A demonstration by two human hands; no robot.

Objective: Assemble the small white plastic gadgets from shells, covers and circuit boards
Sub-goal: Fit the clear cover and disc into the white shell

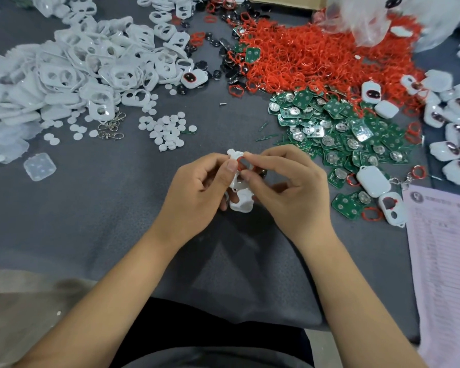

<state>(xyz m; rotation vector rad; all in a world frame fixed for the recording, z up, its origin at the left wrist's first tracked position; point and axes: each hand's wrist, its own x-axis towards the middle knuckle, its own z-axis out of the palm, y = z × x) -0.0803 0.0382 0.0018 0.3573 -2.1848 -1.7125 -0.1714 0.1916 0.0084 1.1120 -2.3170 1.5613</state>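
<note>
Both hands met over the grey table (117, 208), just in front of the person's body. The left hand (197, 187) gripped a white shell (240, 203), thumb curled over its upper face; a second white piece seemed stacked beneath, though the fingers hid the join. The right hand (287, 187) pinched a red ring (240, 162) between thumb and forefinger and held it against the opening near the top of the shell.

Step in hand, as judged: seating the red ring into the shell's window, an early stage of one gadget. The next move would call for pressing the ring evenly round its groove without twisting it, then reaching right for a circuit board.

Supplies lay loose on the table, not in bins. White covers (64, 75) were heaped at far left, with small white discs (165, 131) and metal clips (111, 130) near them. Red rings (316, 54) formed a large mound at top centre-right, black parts (231, 65) beside it. Green circuit boards (343, 136) spread just right of the hands. Partly built units (452, 128) lay at far right.

Containers: a clear plastic bag (383, 19), open at top right, showed red rings and white pieces through its film; a cardboard box (284, 1) edge appeared above, its contents hidden. A printed sheet (446, 261) lay at lower right.
</note>
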